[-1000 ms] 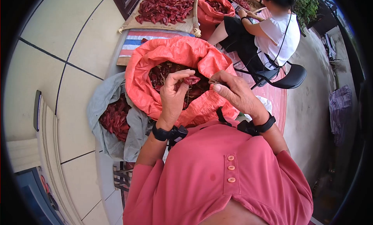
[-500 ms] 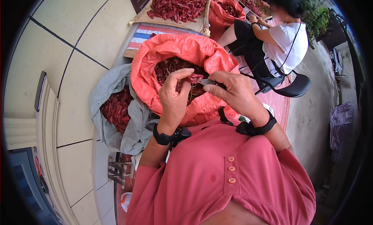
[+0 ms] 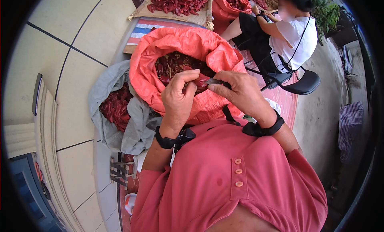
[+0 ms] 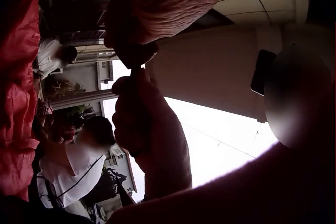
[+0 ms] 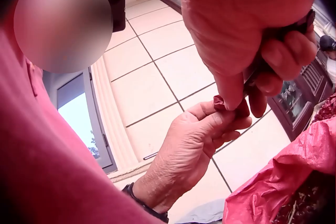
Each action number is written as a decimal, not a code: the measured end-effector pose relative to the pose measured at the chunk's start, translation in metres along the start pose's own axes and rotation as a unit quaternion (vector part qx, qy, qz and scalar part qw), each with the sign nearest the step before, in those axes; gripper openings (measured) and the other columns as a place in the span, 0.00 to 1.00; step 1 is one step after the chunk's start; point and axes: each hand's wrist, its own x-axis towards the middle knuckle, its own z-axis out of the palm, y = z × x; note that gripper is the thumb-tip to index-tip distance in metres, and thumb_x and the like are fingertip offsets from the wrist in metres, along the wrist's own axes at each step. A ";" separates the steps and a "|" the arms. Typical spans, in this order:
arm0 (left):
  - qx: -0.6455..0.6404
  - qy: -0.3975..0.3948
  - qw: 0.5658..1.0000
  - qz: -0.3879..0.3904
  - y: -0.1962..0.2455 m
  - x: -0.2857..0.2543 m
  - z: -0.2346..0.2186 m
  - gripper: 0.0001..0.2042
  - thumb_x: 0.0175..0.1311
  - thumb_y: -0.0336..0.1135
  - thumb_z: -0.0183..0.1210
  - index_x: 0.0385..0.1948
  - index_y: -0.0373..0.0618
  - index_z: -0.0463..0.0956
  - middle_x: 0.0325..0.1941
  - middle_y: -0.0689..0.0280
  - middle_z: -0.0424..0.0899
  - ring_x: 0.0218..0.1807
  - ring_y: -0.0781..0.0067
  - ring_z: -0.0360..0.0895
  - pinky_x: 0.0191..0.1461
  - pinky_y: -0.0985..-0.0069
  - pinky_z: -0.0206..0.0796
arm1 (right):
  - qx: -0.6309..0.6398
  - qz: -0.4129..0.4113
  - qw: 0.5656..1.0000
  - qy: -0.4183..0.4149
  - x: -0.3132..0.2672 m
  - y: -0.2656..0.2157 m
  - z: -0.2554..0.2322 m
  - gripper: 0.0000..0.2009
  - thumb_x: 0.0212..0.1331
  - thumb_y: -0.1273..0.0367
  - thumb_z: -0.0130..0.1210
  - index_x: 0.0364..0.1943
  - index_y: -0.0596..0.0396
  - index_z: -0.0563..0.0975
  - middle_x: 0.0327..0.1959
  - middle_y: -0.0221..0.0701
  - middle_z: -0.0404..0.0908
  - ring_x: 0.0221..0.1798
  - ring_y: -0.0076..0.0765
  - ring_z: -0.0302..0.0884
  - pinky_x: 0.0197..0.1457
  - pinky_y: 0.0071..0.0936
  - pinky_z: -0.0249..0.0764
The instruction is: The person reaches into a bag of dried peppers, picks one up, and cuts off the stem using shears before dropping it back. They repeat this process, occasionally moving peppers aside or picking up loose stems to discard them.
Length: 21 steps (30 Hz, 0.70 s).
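Observation:
In the head view my left hand (image 3: 176, 98) pinches a dried red chili pepper (image 3: 202, 80) between thumb and fingertips. My right hand (image 3: 245, 94) grips a small bladed tool (image 3: 219, 83) with a dark handle, its metal tip right at the pepper's right end. The right wrist view shows the right fingers curled round the handle, with the thumb close against the pepper (image 5: 219, 101). Both hands are over the near side of an open red woven sack (image 3: 146, 68) holding dried chilies and stem bits. In the left wrist view the hands are mostly dark silhouettes.
Left of the red sack stands a grey sack (image 3: 98, 86) of red chilies. Beyond lies a mat (image 3: 138, 12) heaped with chilies, near another red sack (image 3: 219, 10). A person in white (image 3: 300, 42) sits on a black chair (image 3: 306, 83) at the right.
My right hand has moved left, bringing the blade from apart to the pepper's end. The left hand keeps its pinch on the pepper. The head view has shifted slightly.

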 end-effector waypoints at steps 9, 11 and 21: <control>-0.061 -0.037 0.990 -0.120 -0.011 -0.015 0.018 0.08 0.58 0.19 0.56 0.37 0.39 0.76 0.35 0.60 0.84 0.36 0.68 0.82 0.41 0.75 0.73 | -0.049 -0.050 0.996 0.047 -0.005 0.013 0.011 0.13 0.55 0.59 0.62 0.35 0.54 0.80 0.27 0.33 0.80 0.29 0.40 0.79 0.30 0.31 0.71; -0.081 -0.067 0.984 -0.142 -0.011 -0.015 0.017 0.06 0.62 0.22 0.56 0.39 0.38 0.76 0.35 0.65 0.83 0.36 0.79 0.78 0.41 0.81 0.71 | -0.034 -0.062 0.996 0.056 -0.006 0.017 0.014 0.12 0.54 0.61 0.63 0.35 0.54 0.80 0.27 0.34 0.79 0.28 0.38 0.80 0.30 0.30 0.71; -0.049 -0.048 0.997 -0.025 -0.003 -0.018 0.017 0.07 0.64 0.25 0.55 0.42 0.38 0.76 0.38 0.59 0.79 0.40 0.65 0.78 0.44 0.74 0.70 | 0.053 -0.026 0.995 0.080 -0.007 0.021 0.025 0.12 0.55 0.61 0.62 0.35 0.55 0.80 0.28 0.34 0.80 0.29 0.37 0.79 0.31 0.30 0.71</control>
